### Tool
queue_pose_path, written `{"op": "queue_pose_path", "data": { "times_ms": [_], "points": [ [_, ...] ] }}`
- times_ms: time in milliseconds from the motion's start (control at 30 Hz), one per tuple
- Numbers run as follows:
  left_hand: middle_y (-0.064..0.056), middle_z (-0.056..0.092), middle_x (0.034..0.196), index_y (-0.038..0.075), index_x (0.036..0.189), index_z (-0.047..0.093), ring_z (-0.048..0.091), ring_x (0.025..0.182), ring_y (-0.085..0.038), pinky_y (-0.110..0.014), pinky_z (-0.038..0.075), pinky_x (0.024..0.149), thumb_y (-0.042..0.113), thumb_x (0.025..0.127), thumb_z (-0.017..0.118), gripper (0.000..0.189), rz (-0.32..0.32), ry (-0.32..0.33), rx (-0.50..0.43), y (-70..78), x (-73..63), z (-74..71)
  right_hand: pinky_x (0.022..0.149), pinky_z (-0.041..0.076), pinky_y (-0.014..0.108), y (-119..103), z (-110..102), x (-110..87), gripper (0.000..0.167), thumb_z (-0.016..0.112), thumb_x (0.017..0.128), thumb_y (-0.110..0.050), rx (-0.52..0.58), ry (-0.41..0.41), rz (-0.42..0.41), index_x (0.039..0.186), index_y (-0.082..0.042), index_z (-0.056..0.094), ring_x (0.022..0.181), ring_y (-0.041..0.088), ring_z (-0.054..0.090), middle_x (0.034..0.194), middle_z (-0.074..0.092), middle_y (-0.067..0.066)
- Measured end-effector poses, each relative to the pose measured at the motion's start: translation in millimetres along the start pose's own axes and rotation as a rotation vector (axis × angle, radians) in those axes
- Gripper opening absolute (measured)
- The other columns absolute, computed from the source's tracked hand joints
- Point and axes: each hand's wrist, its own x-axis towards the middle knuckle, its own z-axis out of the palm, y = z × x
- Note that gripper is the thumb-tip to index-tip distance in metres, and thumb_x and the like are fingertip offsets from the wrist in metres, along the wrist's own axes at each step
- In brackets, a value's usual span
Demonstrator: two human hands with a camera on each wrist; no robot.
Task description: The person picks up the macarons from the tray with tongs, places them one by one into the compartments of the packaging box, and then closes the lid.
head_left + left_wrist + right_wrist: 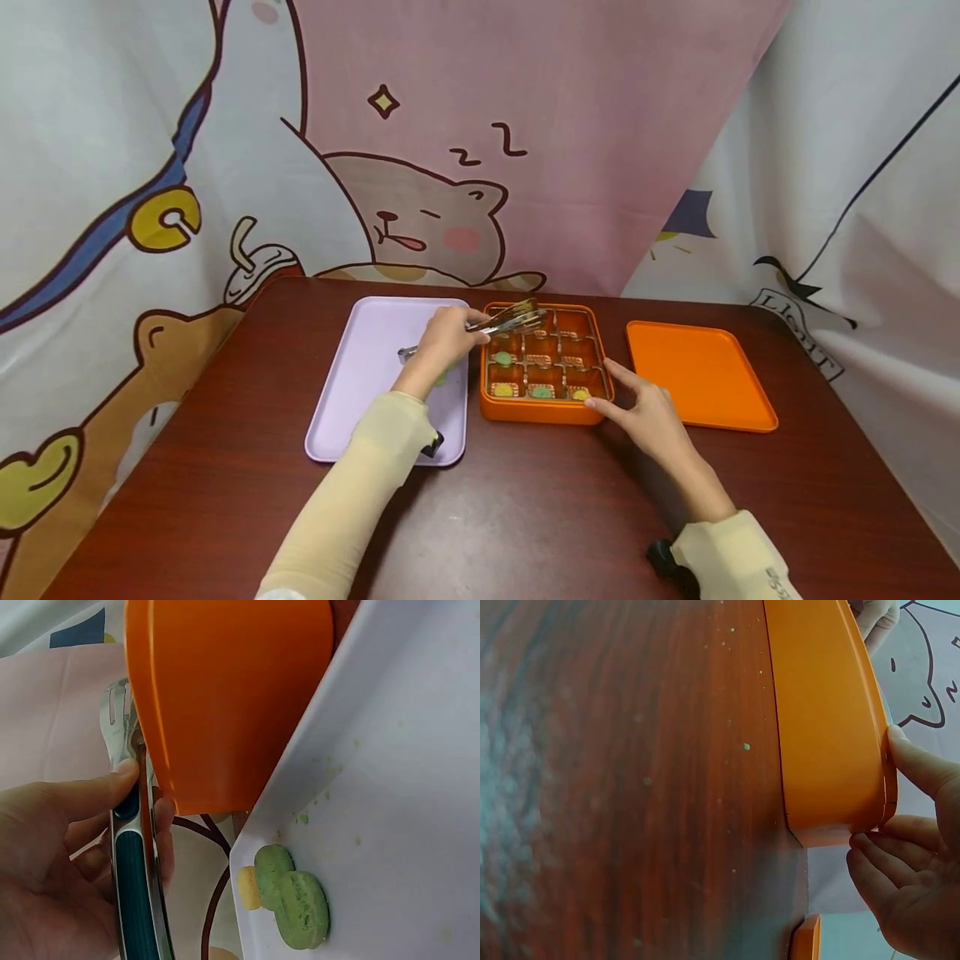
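Observation:
My left hand [444,337] grips metal tongs [517,319] with teal handle inlays, its thumb pressed along one arm. The tongs' heads reach over the back compartments of an orange box [540,412] with a clear divided insert. A green macaron [502,358] sits in the middle row at the left; the front row holds a yellow macaron [503,389], a green one [542,392] and another yellow one [581,394]. My right hand [648,417] holds the box's front right corner between thumb and fingers. On the tray, two green macarons [300,911] lie beside a yellow one [248,887].
The lilac tray [352,392] stands left of the box, with green crumbs [302,819] scattered on it. To the right lies a flat orange lid [701,375]. A cartoon-printed curtain [570,167] hangs behind the dark wooden table [525,517].

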Motion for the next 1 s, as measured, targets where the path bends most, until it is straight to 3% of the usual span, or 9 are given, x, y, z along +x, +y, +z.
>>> {"op": "queue_pose_path", "data": {
  "times_ms": [133,300,467,533,600,667,733,833,1000],
  "points": [
    [-0.01,0.066,0.131,0.02,0.125,0.072,0.061,0.101,-0.026,-0.04,0.05,0.089,0.023,0.087,0.077,0.038,0.008,-0.006,-0.008,-0.3,1.1,0.5,0.09,0.049,0.051,0,-2,0.4,0.074,0.076,0.087,-0.039,0.006,0.002,0.004,0.147,-0.004,0.048,0.118,0.04,0.058,0.147,0.05,0.022],
    [-0.011,0.065,0.133,0.02,0.126,0.07,0.062,0.106,-0.027,-0.04,0.05,0.092,0.024,0.087,0.077,0.04,0.01,-0.015,-0.022,-2.5,0.6,-0.2,0.086,0.049,0.047,1,-1,1.2,0.074,0.076,0.087,-0.039,-0.001,0.005,0.0,0.146,-0.005,0.049,0.097,0.037,0.062,0.146,0.051,0.023],
    [-0.012,0.066,0.133,0.02,0.127,0.07,0.062,0.108,-0.028,-0.041,0.05,0.095,0.024,0.087,0.077,0.041,0.015,-0.021,-0.031,-4.7,-0.9,0.9,0.1,0.046,0.059,1,0,-0.8,0.076,0.075,0.087,-0.041,0.017,-0.009,0.013,0.147,-0.004,0.047,0.131,0.045,0.051,0.147,0.05,0.023],
    [-0.012,0.065,0.134,0.02,0.128,0.07,0.061,0.108,-0.028,-0.041,0.049,0.095,0.024,0.087,0.077,0.041,0.017,-0.023,-0.038,-5.7,-1.0,0.7,0.1,0.047,0.059,0,0,-0.9,0.076,0.075,0.088,-0.041,0.017,-0.011,0.015,0.147,-0.004,0.047,0.132,0.045,0.05,0.147,0.049,0.022],
    [-0.013,0.065,0.134,0.019,0.128,0.069,0.061,0.11,-0.028,-0.041,0.049,0.096,0.024,0.088,0.076,0.042,0.022,-0.026,-0.043,-6.7,-1.2,0.0,0.095,0.05,0.055,-1,0,-0.7,0.075,0.075,0.087,-0.041,0.007,-0.005,0.012,0.147,-0.005,0.048,0.127,0.043,0.054,0.147,0.05,0.022],
    [-0.013,0.064,0.135,0.019,0.129,0.068,0.061,0.11,-0.028,-0.041,0.049,0.096,0.025,0.088,0.076,0.042,0.024,-0.029,-0.047,-7.1,-1.7,0.3,0.081,0.053,0.045,-1,0,-0.6,0.075,0.076,0.087,-0.041,0.001,-0.002,0.013,0.147,-0.005,0.048,0.104,0.04,0.063,0.146,0.051,0.023],
    [-0.012,0.064,0.136,0.019,0.13,0.068,0.061,0.111,-0.028,-0.041,0.049,0.097,0.025,0.089,0.075,0.043,0.026,-0.033,-0.051,-7.9,-2.7,0.0,0.069,0.049,0.037,-1,0,-0.2,0.074,0.076,0.086,-0.04,0.0,0.0,0.013,0.146,-0.005,0.049,0.079,0.033,0.058,0.145,0.052,0.023],
    [-0.011,0.066,0.134,0.019,0.13,0.068,0.062,0.113,-0.027,-0.041,0.049,0.098,0.025,0.089,0.076,0.043,0.038,-0.032,-0.053,-8.7,-5.1,-2.1,0.066,0.045,0.034,-2,0,0.0,0.075,0.077,0.086,-0.04,0.003,-0.006,0.012,0.146,-0.005,0.049,0.07,0.029,0.051,0.145,0.052,0.023],
    [-0.011,0.067,0.131,0.017,0.13,0.067,0.063,0.118,-0.028,-0.042,0.048,0.101,0.024,0.088,0.075,0.043,0.087,-0.034,-0.053,-9.1,-9.4,-8.1,0.086,0.05,0.049,-2,-2,0.2,0.076,0.075,0.087,-0.042,0.0,-0.017,0.019,0.148,-0.005,0.047,0.108,0.041,0.061,0.147,0.05,0.022]
  ]
}}
